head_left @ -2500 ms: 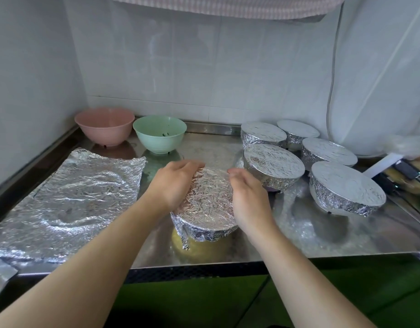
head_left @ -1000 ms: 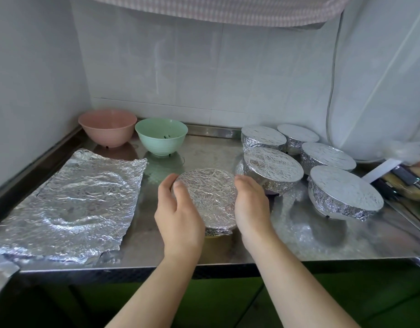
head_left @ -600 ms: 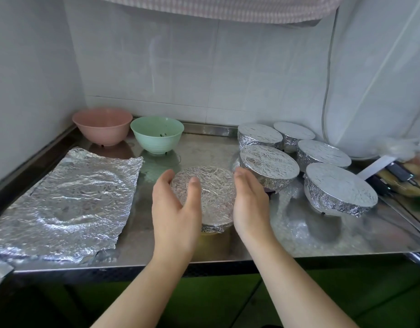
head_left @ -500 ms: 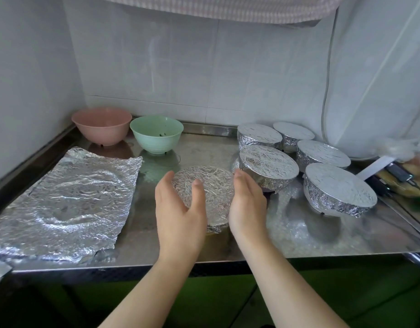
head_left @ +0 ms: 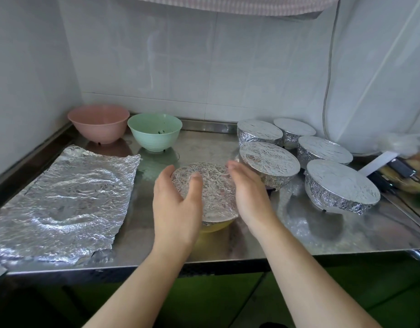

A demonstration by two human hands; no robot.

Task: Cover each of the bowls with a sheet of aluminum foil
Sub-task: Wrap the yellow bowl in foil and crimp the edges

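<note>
Near the front edge of the steel counter [head_left: 227,247], a yellow bowl [head_left: 214,226] is seen already capped with crumpled foil [head_left: 211,188]. It is flanked by the left hand [head_left: 178,204] and the right hand [head_left: 249,197], both held with straight fingers; contact with the foil cannot be told. Right of this bowl, five foil-covered bowls [head_left: 268,162] are grouped. Behind it to the left, a pink bowl [head_left: 98,123] and a green bowl [head_left: 154,131] are left uncovered, and a spare foil sheet [head_left: 62,200] is laid flat at its left.
</note>
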